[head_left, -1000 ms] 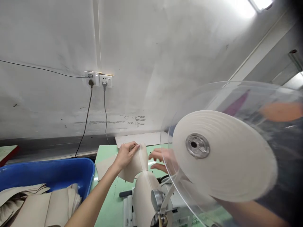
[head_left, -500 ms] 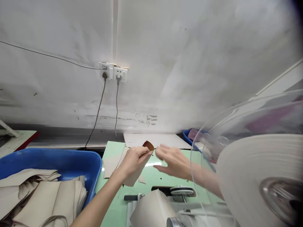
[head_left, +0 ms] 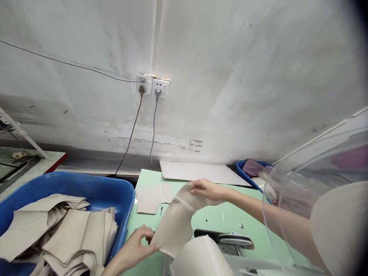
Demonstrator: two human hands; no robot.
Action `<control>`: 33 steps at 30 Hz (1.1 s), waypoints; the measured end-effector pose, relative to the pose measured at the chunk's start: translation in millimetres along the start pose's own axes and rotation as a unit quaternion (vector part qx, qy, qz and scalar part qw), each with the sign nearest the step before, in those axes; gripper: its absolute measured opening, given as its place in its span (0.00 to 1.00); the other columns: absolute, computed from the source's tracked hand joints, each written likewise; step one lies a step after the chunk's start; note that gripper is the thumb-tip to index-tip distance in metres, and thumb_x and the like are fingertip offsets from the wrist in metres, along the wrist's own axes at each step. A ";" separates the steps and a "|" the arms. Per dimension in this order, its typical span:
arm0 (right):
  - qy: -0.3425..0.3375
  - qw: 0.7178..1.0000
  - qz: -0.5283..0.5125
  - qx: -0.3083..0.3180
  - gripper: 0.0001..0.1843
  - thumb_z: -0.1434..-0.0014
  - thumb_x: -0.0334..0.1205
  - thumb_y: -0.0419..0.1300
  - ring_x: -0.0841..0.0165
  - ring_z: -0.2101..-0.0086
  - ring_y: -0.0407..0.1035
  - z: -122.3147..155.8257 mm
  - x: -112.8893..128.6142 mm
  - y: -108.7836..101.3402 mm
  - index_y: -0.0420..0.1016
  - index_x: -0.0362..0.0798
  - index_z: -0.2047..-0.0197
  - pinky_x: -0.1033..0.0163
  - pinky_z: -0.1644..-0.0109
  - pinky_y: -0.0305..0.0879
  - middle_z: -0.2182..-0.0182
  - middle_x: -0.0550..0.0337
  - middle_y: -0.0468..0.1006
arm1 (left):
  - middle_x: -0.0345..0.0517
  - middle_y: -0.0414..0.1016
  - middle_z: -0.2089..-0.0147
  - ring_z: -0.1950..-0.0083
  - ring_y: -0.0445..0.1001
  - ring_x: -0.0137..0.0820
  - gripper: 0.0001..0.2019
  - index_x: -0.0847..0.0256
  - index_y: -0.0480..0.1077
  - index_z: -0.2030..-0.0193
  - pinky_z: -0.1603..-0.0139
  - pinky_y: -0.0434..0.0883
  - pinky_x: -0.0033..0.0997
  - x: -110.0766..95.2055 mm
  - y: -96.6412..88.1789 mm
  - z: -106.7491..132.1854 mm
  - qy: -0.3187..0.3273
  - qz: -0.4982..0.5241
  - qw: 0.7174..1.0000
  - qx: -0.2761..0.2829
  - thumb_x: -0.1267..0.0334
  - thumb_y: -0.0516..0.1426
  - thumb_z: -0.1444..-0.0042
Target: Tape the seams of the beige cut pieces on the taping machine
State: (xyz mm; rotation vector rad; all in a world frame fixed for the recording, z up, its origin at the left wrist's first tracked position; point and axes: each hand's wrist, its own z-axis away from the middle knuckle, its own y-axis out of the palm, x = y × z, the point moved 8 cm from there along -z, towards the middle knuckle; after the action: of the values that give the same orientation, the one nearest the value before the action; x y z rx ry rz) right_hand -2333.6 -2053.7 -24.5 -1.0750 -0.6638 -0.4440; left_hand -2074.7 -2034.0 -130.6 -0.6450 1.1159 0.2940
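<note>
A beige cut piece point(head_left: 175, 222) with a taped seam across it is stretched between my two hands above the green table point(head_left: 230, 218). My left hand point(head_left: 135, 247) pinches its near lower edge, close to the blue bin. My right hand point(head_left: 208, 189) grips its far upper end, fingers closed on the material. Another flat beige piece point(head_left: 149, 199) lies on the table just behind.
A blue bin point(head_left: 94, 189) at the left holds several stacked beige pieces. A white machine point(head_left: 207, 255) and a clear reel disc point(head_left: 313, 191) with white tape fill the lower right. White card point(head_left: 198, 171) lies at the table's back; a second blue bin point(head_left: 250, 168) sits beyond. Wall sockets with two cables.
My left hand moved down and toward me along the piece. My right hand took hold of its far end, so the piece now hangs stretched out. The view shifted left.
</note>
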 end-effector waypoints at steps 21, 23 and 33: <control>0.284 0.954 -0.086 -0.047 0.28 0.35 0.49 0.50 0.67 0.68 0.73 -94.3 -135.1 90.3 0.49 0.46 0.37 0.61 0.65 0.70 0.58 0.48 0.74 | 0.46 0.77 0.57 0.61 0.77 0.36 0.10 0.57 0.69 0.57 0.66 0.64 0.28 96.5 -123.1 -98.7 -0.143 -0.389 0.869 -0.272 0.57 0.49 0.34; 0.285 0.956 -0.061 -0.023 0.35 0.37 0.44 0.54 0.62 0.54 0.72 -86.8 -142.2 89.8 0.43 0.45 0.33 0.58 0.52 0.68 0.47 0.40 0.69 | 0.50 0.77 0.56 0.62 0.77 0.38 0.09 0.60 0.70 0.54 0.67 0.65 0.29 112.2 -118.9 -115.9 -0.153 -0.395 0.867 -0.262 0.61 0.51 0.35; 0.249 0.962 -0.062 0.097 0.21 0.37 0.45 0.56 0.65 0.57 0.71 5.6 -113.2 43.8 0.66 0.50 0.42 0.65 0.60 0.68 0.45 0.49 0.70 | 0.57 0.72 0.46 0.42 0.66 0.45 0.19 0.62 0.70 0.47 0.34 0.47 0.56 95.3 -99.9 -146.2 -0.069 -0.420 0.877 -0.224 0.53 0.46 0.33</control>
State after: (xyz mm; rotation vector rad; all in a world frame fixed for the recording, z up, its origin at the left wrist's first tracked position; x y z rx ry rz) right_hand -2389.7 -2028.5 -129.3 -0.6970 -0.3172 -0.7135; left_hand -2089.3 -2211.2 -224.7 -1.4324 0.5381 -0.1647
